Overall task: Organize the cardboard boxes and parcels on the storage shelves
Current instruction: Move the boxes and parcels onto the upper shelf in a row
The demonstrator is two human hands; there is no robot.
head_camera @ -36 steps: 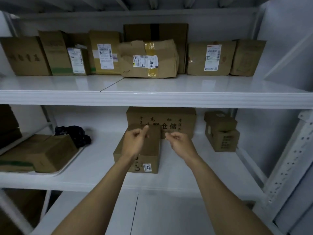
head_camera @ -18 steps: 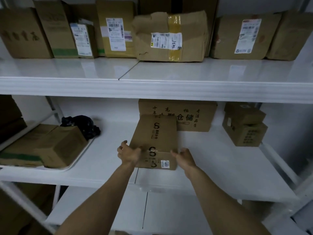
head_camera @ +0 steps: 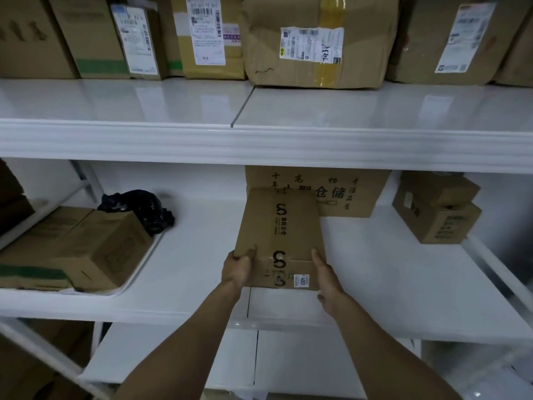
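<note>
White middle shelf [head_camera: 184,278] carries the small cardboard box [head_camera: 281,226]. Left hand [head_camera: 238,269] grips its near-left corner, right hand [head_camera: 327,277] its near-right edge, thumb on top. Printed carton [head_camera: 360,194] sits just beyond the fingers [head_camera: 250,252]: push too far and the box likely jams or skews.

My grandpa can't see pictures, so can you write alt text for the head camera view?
The left hand and right hand hold a small cardboard box by its near corners at the middle shelf, in front of a bigger printed box. Labelled parcels line the shelf above, and a black bag lies to the left.
</note>
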